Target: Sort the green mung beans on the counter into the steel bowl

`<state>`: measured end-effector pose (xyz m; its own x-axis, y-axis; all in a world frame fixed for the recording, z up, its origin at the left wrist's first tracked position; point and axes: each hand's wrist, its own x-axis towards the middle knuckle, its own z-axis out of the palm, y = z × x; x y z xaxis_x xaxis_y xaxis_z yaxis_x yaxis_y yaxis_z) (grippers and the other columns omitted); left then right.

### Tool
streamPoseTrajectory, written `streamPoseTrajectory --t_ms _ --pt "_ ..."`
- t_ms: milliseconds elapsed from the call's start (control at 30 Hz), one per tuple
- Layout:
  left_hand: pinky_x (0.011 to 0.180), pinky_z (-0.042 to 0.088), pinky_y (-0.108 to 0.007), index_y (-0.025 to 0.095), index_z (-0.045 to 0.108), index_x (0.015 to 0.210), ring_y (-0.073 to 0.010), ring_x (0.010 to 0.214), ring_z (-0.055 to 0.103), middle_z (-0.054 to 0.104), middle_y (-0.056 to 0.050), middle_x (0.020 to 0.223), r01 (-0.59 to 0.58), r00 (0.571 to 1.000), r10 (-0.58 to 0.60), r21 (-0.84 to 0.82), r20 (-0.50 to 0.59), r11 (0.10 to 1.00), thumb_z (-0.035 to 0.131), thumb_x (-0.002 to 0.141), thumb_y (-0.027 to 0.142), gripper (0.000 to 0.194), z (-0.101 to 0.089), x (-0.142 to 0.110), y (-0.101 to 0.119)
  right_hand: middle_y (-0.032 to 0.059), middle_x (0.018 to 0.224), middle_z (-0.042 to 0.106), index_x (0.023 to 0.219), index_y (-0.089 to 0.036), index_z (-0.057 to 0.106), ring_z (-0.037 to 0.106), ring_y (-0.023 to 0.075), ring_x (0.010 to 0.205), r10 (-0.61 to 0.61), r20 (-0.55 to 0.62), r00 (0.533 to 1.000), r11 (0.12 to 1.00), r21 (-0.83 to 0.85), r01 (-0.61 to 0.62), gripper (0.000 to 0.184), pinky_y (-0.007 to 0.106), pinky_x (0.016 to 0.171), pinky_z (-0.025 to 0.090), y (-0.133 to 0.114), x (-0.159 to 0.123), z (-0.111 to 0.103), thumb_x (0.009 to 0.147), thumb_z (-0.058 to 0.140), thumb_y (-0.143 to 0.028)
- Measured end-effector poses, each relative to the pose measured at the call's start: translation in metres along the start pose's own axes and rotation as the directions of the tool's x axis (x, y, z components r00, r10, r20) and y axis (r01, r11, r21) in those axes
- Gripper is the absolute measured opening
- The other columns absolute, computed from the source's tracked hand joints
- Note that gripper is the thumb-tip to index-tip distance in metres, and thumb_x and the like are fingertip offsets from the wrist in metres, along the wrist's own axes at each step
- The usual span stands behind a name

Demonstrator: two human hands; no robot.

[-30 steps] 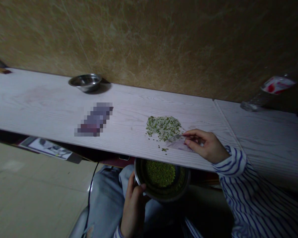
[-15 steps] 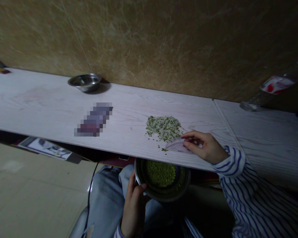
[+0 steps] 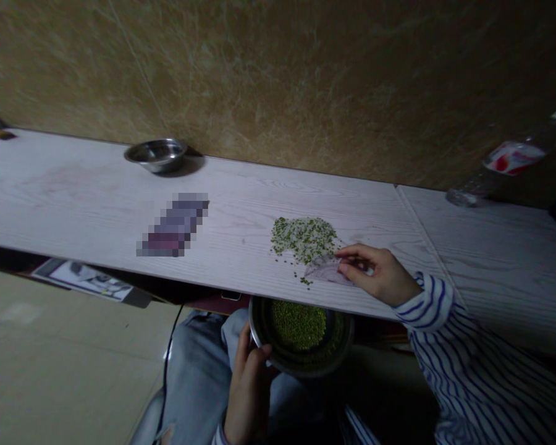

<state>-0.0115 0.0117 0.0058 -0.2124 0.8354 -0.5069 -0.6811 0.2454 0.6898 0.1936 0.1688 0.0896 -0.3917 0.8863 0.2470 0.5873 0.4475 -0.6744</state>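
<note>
My left hand (image 3: 252, 383) grips the rim of a metal bowl (image 3: 308, 371), thumb over the edge. Green mung beans (image 3: 301, 324) cover the bottom of this bowl, which sits over my lap under the table's front edge. Between the thumb and fingers of my right hand (image 3: 373, 272) is a clear plastic protractor (image 3: 327, 271), its curved side toward the left, low over the tabletop. Just beyond it lies a spread of mung beans mixed with white grains (image 3: 304, 238). A few loose beans (image 3: 304, 282) lie near the protractor's left end.
On the pale wood table (image 3: 241, 204), a second metal bowl (image 3: 156, 156) stands at the back near the wall. A pixelated flat object (image 3: 173, 225) lies left of the grains. A clear bottle (image 3: 514, 157) with a red-and-white label stands at the right.
The protractor in my right hand has shifted very slightly left. My left hand still grips the bowl, and the grains look the same.
</note>
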Motion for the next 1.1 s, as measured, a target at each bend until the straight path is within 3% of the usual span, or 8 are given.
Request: streamPoseTrajectory --t_ms 133,500,1100 --pt "0.081 0.053 -0.037 0.030 0.045 0.140 -0.0301 0.119 0.050 0.054 -0.008 0.135 -0.002 1.000 0.002 0.000 -0.011 1.000 0.060 0.076 0.027 0.066 0.000 0.000 -0.001 0.0047 0.071 0.071 0.093 -0.017 0.070 0.063 0.0147 0.059 0.005 -0.021 1.000 1.000 0.003 -0.005 0.020 0.025 0.053 0.051 -0.003 0.000 0.001 0.077 0.062 -0.027" --pt "0.087 0.050 -0.039 0.028 0.043 0.141 -0.0300 0.118 0.049 0.051 -0.008 0.137 -0.009 1.000 0.009 -0.024 0.003 1.000 0.059 0.077 0.026 0.066 -0.002 0.003 0.000 0.0059 0.076 0.072 0.102 -0.016 0.069 0.064 0.0156 0.061 0.054 -0.120 0.991 0.999 0.004 -0.054 0.026 0.027 0.055 0.052 0.010 0.002 0.008 0.081 0.061 -0.029" --pt "0.085 0.051 -0.038 0.030 0.044 0.141 -0.0295 0.118 0.052 0.052 -0.007 0.138 -0.002 1.000 0.002 -0.038 -0.001 0.999 0.059 0.077 0.025 0.065 -0.006 0.002 -0.003 0.0056 0.081 0.073 0.103 -0.018 0.070 0.066 0.0164 0.069 -0.019 -0.031 0.999 1.000 -0.003 0.019 0.024 0.028 0.061 0.053 0.000 0.005 0.014 0.082 0.060 -0.026"
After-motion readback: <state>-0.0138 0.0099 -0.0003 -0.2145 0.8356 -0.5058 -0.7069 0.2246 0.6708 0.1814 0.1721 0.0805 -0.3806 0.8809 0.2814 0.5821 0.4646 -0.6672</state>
